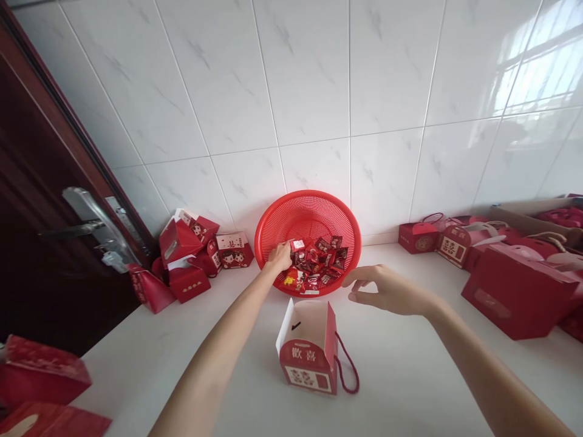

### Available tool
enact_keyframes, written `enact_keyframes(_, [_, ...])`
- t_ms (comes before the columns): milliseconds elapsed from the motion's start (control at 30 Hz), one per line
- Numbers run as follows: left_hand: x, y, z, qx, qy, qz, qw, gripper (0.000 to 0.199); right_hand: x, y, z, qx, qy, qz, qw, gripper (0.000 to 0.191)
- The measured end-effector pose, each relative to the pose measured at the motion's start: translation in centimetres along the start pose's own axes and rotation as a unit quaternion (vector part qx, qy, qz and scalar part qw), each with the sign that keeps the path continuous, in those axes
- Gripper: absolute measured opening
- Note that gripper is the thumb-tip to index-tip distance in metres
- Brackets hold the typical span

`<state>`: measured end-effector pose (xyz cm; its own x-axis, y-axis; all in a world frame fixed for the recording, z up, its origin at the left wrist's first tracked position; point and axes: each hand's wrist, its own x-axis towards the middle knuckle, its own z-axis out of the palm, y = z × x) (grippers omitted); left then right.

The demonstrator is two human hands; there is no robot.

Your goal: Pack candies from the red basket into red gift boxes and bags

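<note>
A red plastic basket [310,203] leans against the wall, with small wrapped candies [325,258] piled in its lower part. My left hand [279,256] is inside the basket's left side, fingers curled in at the edge of the pile; what they hold, if anything, is hidden. A pale-labelled packet [297,244] lies right beside its fingertips. By the basket's lower right rim hovers my right hand [385,290], open, thumb apart from bent fingers and nothing in it. In front of the basket stands a red gift box [307,358], top open, dark red cord handle hanging on its right.
Several folded red boxes [186,261] are heaped at the left by a dark door [54,212] with a metal handle. More red boxes and bags [519,291] crowd the right side, beside a cardboard carton [523,215]. Other red boxes [40,376] lie at the lower left.
</note>
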<state>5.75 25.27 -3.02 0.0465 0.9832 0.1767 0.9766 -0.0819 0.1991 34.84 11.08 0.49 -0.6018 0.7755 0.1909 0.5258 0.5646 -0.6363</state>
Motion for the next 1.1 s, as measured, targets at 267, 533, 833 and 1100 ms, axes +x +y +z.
enact_keyframes(267, [-1.3, -0.3, -1.0, -0.135, 0.094, 0.013, 0.986, 0.053, 0.1, -0.1, 0.1, 0.018, 0.013, -0.022, 1.0, 0.023])
enact_keyframes(533, [-3.6, 0.4, -1.6, -0.379, 0.176, 0.066, 0.906, 0.052, 0.4, 0.0, 0.4, 0.012, 0.022, -0.047, 0.999, 0.02])
enact_keyframes(833, [-9.3, 4.1, -2.3, -0.594, 0.067, 0.103, 0.795, 0.064, 2.9, 1.1, 4.2, 0.174, 0.159, 0.008, 0.972, 0.046])
enact_keyframes(1100, [-11.4, 5.8, -3.3, -0.595, -0.018, 0.12, 0.794, 0.05, 3.6, -0.1, 5.7, 0.373, 0.199, -0.006, 0.906, 0.039])
